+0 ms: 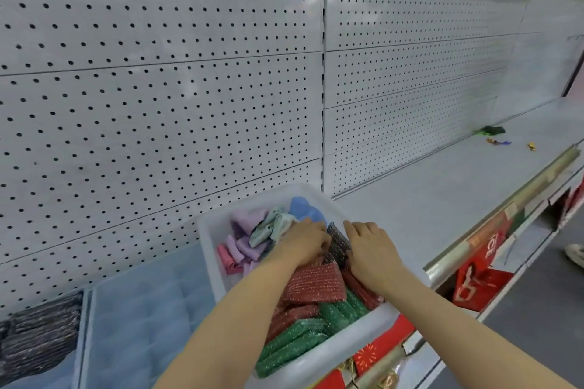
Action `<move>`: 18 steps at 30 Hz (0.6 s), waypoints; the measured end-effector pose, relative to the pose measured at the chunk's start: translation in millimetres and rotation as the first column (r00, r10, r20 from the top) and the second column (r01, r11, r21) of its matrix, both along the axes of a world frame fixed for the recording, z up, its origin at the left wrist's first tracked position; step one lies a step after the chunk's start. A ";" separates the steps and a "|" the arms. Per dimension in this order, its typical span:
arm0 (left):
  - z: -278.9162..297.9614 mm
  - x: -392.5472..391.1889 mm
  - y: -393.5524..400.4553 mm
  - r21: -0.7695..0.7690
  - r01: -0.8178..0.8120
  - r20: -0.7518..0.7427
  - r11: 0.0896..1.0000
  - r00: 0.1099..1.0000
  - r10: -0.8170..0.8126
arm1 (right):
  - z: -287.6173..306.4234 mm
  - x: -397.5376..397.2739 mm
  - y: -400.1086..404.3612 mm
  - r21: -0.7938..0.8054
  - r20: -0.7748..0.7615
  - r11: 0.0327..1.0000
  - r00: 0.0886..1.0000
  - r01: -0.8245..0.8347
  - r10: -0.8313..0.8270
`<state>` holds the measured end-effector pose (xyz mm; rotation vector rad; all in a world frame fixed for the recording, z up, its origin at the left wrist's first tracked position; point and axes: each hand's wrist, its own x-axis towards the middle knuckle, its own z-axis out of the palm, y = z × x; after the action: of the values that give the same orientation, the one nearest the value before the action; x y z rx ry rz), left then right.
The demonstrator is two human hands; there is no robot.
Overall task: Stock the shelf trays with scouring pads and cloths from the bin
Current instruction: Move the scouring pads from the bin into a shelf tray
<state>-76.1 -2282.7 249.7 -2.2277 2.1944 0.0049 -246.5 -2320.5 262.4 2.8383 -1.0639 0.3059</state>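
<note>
Both forearms reach down into a translucent white bin (pixel 316 354) that sits on the grey shelf (pixel 442 199), its near corner overhanging the shelf edge. The left hand (pixel 303 241) has its fingers curled down into the pile, their tips buried between the cloths and a dark glittery scouring pad (pixel 338 243); whether they actually pinch that pad cannot be made out. The right hand (pixel 368 249) lies flatter, knuckles up, fingers stretched along the far side of the same dark pad, pressing on it, with the fingertips partly hidden.

Just beyond the left fingers lie folded cloths: lilac and pink ones (pixel 243 243), pale green ones (pixel 271 224) and a blue one (pixel 305 208). Beneath both wrists sit red scouring pads (pixel 313 283), and nearer the body green scouring pads (pixel 294 344).

Far left of the hands, a tray of blue cloths (pixel 142 319) and a tray of dark grey scouring pads (pixel 38 341) are cut off by the frame edge. Behind everything stands white pegboard (pixel 158 88). Well right of the right fingers, small scraps (pixel 493 133) on the shelf are too blurred to identify. Red packaging (pixel 480 278) below the shelf rail shows white lettering that cannot be read.
</note>
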 end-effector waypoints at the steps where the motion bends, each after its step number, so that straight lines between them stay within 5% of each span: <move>1: 0.2 3.5 2.2 0.022 0.049 0.040 0.999 0.998 -0.050 | -1.3 2.3 -0.5 0.008 -0.010 1.000 1.000 -0.006 0.006; 8: -8.6 -0.4 1.5 0.004 0.122 0.137 0.993 0.983 -0.121 | -7.6 12.4 -3.8 0.010 -0.015 1.000 0.999 -0.029 0.029; 18: -6.3 -18.5 -10.7 0.300 -0.010 0.289 0.954 0.954 -0.081 | -6.2 16.2 -12.8 0.035 -0.024 0.999 1.000 -0.019 0.020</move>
<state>-94.6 -2293.4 243.4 -1.8870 1.9277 -0.0006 -230.3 -2333.2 256.2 2.8766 -1.0477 0.2565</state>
